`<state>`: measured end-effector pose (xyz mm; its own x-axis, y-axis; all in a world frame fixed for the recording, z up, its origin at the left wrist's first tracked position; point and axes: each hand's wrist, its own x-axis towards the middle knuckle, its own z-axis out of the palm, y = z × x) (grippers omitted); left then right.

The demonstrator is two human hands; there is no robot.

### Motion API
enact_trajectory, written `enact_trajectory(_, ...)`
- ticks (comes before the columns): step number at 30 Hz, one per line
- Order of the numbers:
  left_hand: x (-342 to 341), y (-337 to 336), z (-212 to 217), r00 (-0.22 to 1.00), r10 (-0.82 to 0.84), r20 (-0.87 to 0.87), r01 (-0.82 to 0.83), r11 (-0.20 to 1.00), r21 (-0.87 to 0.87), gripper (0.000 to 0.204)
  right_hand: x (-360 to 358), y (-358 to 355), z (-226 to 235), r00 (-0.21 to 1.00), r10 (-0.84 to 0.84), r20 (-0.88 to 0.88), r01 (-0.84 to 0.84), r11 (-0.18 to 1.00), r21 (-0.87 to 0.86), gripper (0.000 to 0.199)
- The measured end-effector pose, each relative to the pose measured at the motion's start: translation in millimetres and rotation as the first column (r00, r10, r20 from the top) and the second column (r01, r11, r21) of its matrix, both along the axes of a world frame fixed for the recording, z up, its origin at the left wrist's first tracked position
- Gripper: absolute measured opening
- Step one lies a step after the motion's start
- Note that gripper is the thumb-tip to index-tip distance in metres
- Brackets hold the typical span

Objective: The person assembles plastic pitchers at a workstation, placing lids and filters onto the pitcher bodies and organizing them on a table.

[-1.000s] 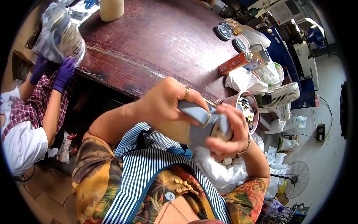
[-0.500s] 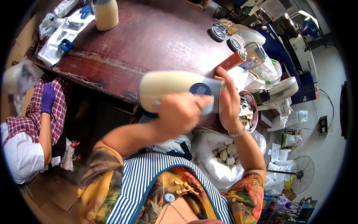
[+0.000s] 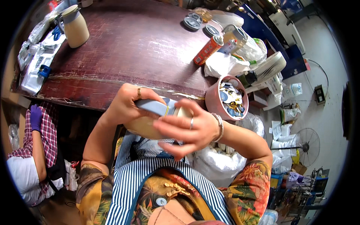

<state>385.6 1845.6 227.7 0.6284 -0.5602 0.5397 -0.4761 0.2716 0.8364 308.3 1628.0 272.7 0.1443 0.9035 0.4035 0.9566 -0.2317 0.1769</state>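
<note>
Close to my body I hold a cream vacuum jug (image 3: 143, 127) with a blue-grey top and handle part (image 3: 152, 107); it lies tilted, partly covered by my hands. My left hand (image 3: 129, 103) is closed around the blue-grey part, a ring on one finger. Across the jug's right side lies my right hand (image 3: 187, 129), its fingers apart and blurred by motion. Standing upright at the far left of the table is another cream jug (image 3: 76, 30) with a grey top.
A pink tub (image 3: 216, 98) of small round pieces sits at the table's right edge. Near it are a red spray can (image 3: 208, 50), grey round lids (image 3: 192, 23), and a white fan (image 3: 270, 67). A co-worker's purple-gloved hand (image 3: 36, 117) shows at left.
The jug has turned from lying sideways to a tilted pose nearer my body. My left hand has moved left onto the blue-grey part; my right hand has come down and left. The view has shifted.
</note>
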Motion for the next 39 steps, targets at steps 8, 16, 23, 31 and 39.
enact_trajectory(8,-46,-47,-34,0.762,0.560,0.326,-0.570,0.818,-0.071,0.035,18,-3,3,0.728,-0.650,-0.218,0.684,0.709,0.170,0.071)
enact_trajectory(16,47,76,-93,0.404,0.914,0.020,-0.907,0.404,-0.120,0.023,8,-157,-36,0.125,-0.929,-0.348,0.989,0.088,0.120,0.008)
enact_trajectory(23,99,123,-79,-0.219,0.889,0.403,-0.976,-0.195,-0.098,0.046,6,-222,-106,0.109,-0.880,-0.462,0.991,0.132,-0.018,0.027)
enact_trajectory(31,45,9,-121,0.475,0.651,0.592,-0.877,0.403,0.260,0.026,-12,-242,-72,0.114,-0.526,-0.843,0.966,-0.138,0.217,0.016)
enact_trajectory(39,110,-65,-187,0.625,0.426,0.654,-0.747,0.082,0.660,0.051,-27,-201,-41,0.443,-0.015,-0.896,0.885,-0.153,0.440,0.011)
